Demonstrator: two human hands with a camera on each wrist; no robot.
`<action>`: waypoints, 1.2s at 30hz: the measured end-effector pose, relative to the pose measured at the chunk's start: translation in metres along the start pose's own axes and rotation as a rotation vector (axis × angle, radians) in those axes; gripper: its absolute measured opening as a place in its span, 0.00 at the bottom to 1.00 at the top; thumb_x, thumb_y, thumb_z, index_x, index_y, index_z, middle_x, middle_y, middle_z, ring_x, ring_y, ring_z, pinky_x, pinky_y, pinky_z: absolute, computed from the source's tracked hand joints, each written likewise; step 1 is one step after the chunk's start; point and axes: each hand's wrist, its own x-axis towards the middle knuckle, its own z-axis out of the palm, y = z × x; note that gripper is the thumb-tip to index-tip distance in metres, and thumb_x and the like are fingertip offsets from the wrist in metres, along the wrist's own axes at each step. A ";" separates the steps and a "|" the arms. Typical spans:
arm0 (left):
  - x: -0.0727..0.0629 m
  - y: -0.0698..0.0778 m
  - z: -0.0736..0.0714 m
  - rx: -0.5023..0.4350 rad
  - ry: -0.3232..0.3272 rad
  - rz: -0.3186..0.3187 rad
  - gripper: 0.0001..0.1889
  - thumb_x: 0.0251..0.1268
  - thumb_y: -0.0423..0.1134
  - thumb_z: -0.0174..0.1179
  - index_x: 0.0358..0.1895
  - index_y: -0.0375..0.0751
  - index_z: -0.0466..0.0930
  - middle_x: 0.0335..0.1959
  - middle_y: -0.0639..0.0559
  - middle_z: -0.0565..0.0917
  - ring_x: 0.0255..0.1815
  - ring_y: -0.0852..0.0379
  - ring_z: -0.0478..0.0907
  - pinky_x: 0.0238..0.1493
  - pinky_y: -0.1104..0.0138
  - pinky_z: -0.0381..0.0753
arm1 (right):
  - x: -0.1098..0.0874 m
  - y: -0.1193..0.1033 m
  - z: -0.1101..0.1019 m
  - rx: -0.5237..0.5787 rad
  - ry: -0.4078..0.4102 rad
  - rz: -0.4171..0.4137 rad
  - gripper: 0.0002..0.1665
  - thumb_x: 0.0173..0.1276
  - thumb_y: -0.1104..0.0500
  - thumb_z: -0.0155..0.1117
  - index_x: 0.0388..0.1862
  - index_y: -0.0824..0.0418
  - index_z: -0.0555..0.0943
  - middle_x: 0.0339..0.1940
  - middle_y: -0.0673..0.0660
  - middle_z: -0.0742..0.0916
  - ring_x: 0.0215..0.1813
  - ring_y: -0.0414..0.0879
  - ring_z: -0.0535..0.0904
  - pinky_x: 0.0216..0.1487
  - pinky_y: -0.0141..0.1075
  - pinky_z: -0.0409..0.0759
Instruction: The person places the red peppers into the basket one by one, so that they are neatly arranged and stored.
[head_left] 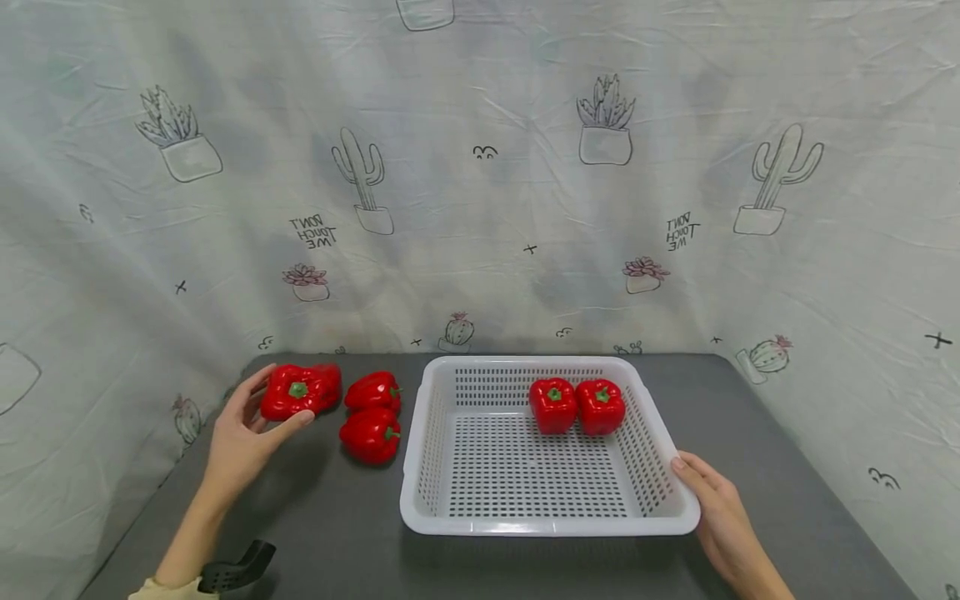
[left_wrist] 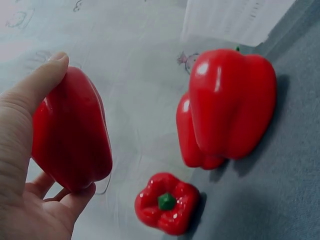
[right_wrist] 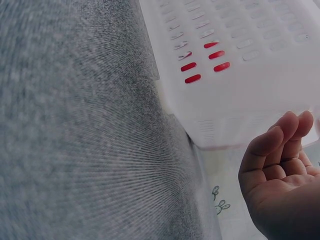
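Gripping red pepper [head_left: 279, 398] in left hand [head_left: 238, 442], at far left of dark table [head_left: 337, 542], with thumb on near side and fingers curled round left side. Partly hidden just right of it in head view: second pepper [left_wrist: 166, 202], green stem toward left wrist camera. Further right, lying side by side, stems to the right: far pepper [head_left: 369, 390] and near pepper [head_left: 367, 437]. Holding white basket [head_left: 551, 526] by right wall, close to near corner, with right hand [head_left: 723, 512], thumb over rim, other fingers bent outside. In far right part of basket, stems up: two basket peppers [head_left: 553, 410]. Beyond table: pale curtain [head_left: 480, 250] printed with potted cacti.
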 end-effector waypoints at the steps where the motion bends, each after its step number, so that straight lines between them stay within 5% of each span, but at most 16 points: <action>1: 0.000 0.001 0.001 -0.001 -0.007 0.007 0.44 0.57 0.40 0.73 0.76 0.51 0.58 0.67 0.45 0.68 0.59 0.52 0.67 0.48 0.83 0.71 | 0.000 0.000 0.000 0.001 0.001 0.002 0.16 0.77 0.48 0.54 0.55 0.54 0.78 0.46 0.47 0.82 0.46 0.43 0.80 0.43 0.39 0.80; 19: -0.010 0.028 0.025 -0.072 -0.051 0.071 0.45 0.53 0.36 0.75 0.74 0.49 0.61 0.65 0.48 0.70 0.58 0.57 0.70 0.49 0.80 0.73 | -0.001 0.001 0.000 -0.018 0.010 -0.002 0.21 0.77 0.47 0.54 0.59 0.61 0.75 0.47 0.48 0.81 0.46 0.44 0.80 0.43 0.40 0.80; 36: -0.029 0.068 0.049 -0.182 -0.063 0.125 0.44 0.49 0.31 0.76 0.72 0.48 0.65 0.61 0.54 0.72 0.56 0.56 0.71 0.48 0.76 0.77 | 0.000 0.001 0.002 0.008 0.009 -0.005 0.18 0.77 0.47 0.54 0.56 0.56 0.77 0.46 0.48 0.82 0.46 0.43 0.80 0.44 0.39 0.80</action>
